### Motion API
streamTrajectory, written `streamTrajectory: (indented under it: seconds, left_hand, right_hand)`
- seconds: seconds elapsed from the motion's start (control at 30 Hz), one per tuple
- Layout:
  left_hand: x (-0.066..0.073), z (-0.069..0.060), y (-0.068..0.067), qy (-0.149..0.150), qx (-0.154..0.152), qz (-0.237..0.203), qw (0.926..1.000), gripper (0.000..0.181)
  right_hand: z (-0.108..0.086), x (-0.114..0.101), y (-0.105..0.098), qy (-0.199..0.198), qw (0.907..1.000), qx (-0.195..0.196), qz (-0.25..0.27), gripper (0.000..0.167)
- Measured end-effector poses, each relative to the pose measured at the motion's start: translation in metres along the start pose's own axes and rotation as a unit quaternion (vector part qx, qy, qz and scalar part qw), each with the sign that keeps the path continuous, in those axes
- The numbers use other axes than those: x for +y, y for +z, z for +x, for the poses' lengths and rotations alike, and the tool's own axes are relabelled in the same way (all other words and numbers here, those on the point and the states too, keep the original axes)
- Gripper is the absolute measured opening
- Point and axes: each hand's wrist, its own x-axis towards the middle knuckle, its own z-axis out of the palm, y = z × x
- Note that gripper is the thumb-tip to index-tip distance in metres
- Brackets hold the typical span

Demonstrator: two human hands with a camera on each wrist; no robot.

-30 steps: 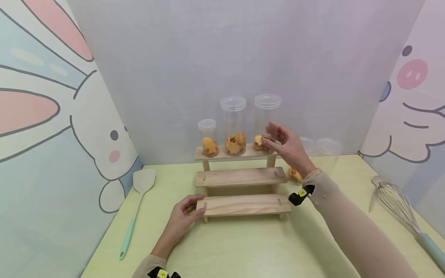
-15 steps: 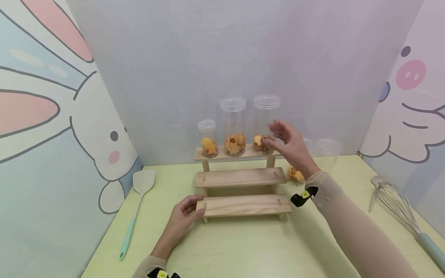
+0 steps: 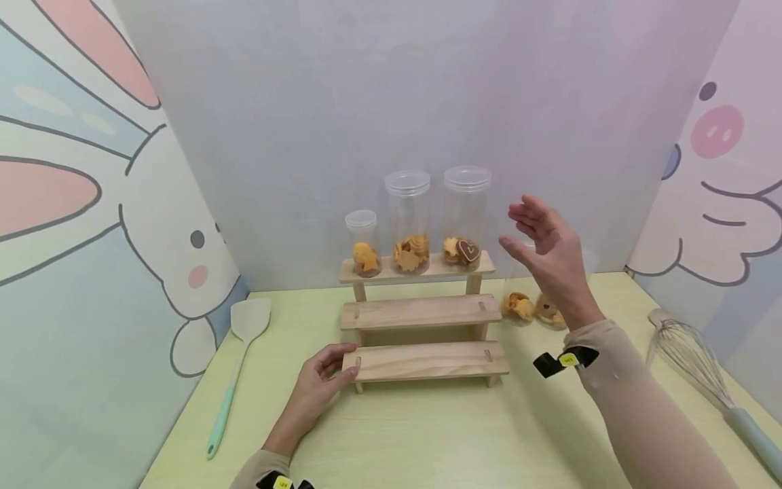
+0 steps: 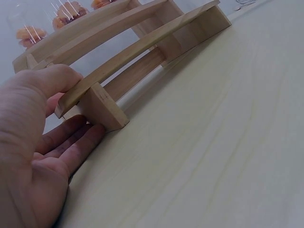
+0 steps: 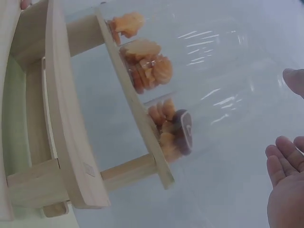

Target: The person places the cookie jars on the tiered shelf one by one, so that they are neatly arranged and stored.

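A three-step wooden rack (image 3: 424, 362) holds three lidded clear jars on its top step: a short jar (image 3: 364, 244) at left, a tall jar (image 3: 409, 210) in the middle and another tall jar (image 3: 466, 210) at right, each with cookies in the bottom. My left hand (image 3: 316, 382) grips the left end of the lowest step, thumb on top and fingers at the side leg in the left wrist view. My right hand (image 3: 552, 258) is raised with fingers apart, right of the right tall jar and touching nothing; the right wrist view shows a gap between them.
Behind my right hand, more clear jars with cookies (image 3: 519, 307) stand on the table (image 3: 427, 435), right of the rack. A spatula (image 3: 229, 401) lies at left, a whisk (image 3: 702, 360) at right. Walls enclose the back and sides.
My right hand has moved off to the right from beside the right tall jar, uncovering its heart-shaped cookie. My left hand stays on the rack.
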Motion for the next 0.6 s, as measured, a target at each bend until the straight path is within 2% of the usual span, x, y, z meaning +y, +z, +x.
streamTrajectory:
  seconds: [0.17,0.33,0.6]
  left_hand:
    - [0.0,-0.001,0.0,0.005,-0.001,-0.001,1.0,0.043]
    - [-0.001,0.0,-0.001,0.004,-0.004,0.004,1.0,0.043]
    - [-0.001,-0.001,-0.001,-0.002,-0.006,0.002,1.0,0.043]
  right_hand:
    - [-0.013,-0.011,-0.015,-0.04,0.9977,0.025,0.048,0.075]
    - [-0.025,-0.019,-0.033,-0.071,0.9913,0.051,0.099,0.076]
    - [-0.042,-0.015,-0.06,-0.096,0.9781,0.11,0.148,0.079]
